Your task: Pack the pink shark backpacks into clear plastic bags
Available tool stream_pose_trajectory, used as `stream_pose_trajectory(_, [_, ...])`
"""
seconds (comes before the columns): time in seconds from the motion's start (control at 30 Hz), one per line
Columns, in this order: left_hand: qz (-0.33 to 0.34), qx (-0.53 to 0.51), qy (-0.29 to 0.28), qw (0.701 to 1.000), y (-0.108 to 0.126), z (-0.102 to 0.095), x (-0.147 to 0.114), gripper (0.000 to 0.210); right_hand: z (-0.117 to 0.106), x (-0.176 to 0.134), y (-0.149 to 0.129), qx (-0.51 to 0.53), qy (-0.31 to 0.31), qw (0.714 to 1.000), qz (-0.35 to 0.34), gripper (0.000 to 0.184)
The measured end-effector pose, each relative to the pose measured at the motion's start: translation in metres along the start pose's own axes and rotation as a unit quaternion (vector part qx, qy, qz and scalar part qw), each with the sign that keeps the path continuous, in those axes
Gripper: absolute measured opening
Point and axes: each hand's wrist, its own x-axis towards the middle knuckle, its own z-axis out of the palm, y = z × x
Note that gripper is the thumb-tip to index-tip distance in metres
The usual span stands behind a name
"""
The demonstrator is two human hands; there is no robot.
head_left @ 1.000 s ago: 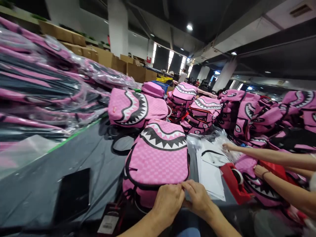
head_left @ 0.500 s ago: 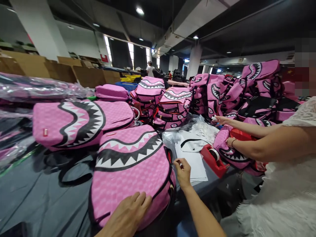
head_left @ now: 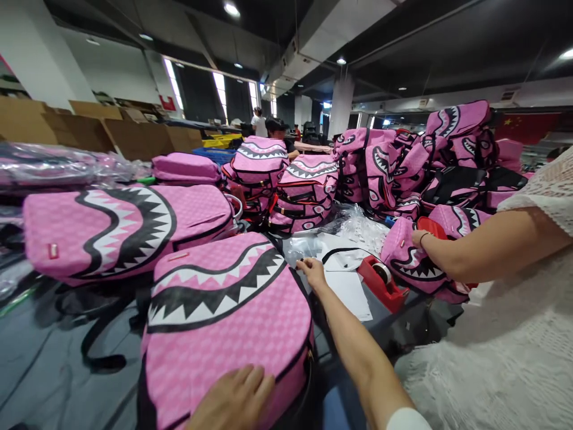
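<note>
A pink backpack point(head_left: 233, 352) with a black-and-white shark-tooth mouth print lies face up on the dark-covered table in front of me. My left hand point(head_left: 235, 394) rests on its lower front, fingers laid flat and holding nothing. At the bag's upper right edge my right hand point(head_left: 312, 272) is closed in a pinch on a zipper pull, which the fingertips mostly hide. A second pink backpack point(head_left: 197, 215) with the same print lies just beyond, its black strap point(head_left: 101, 340) trailing on the table cover.
A red tape dispenser point(head_left: 384, 286) and white paper sheets point(head_left: 347, 292) lie right of the backpack, near clear plastic bags point(head_left: 358, 224). A co-worker in white point(head_left: 487, 346) handles another pink bag point(head_left: 405, 263) at right. Stacked bags point(head_left: 304, 191) stand behind; plastic-wrapped goods point(head_left: 58, 164) lie left.
My right hand has moved away from me along the backpack's edge, and the red-lined zipper gap there no longer shows. My left hand stays on the bag. The co-worker's farther hand has dropped from view.
</note>
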Motion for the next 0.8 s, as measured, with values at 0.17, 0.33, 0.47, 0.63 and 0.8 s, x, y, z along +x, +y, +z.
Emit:
stream_pose_trajectory(0.17, [0.022, -0.026, 0.168, 0.985, 0.012, -0.005, 0.014, 0.022, -0.032, -0.044, 0.008, -0.055, -0.021, 0.998, -0.001, 0.017])
stream_pose_trajectory(0.33, [-0.031, -0.033, 0.06, 0.997, 0.052, 0.037, -0.013, 0.03, -0.05, -0.191, 0.03, -0.115, -0.023, 0.99, -0.073, 0.032])
stream_pose_trajectory(0.47, [-0.076, -0.127, -0.159, 0.976, 0.059, 0.045, 0.012, 0.041, -0.034, -0.235, 0.049, -0.153, 0.006, 0.983, -0.097, 0.043])
stream_pose_trajectory(0.63, [-0.15, -0.216, -0.24, 0.935, 0.052, 0.011, 0.049, 0.044, -0.03, -0.224, 0.045, -0.142, 0.021, 0.987, -0.07, 0.025])
stream_pose_trajectory(0.8, [-0.203, -0.23, -0.272, 0.912, 0.055, 0.005, 0.059, 0.033, -0.03, -0.243, 0.041, -0.033, -0.03, 0.999, -0.004, 0.044])
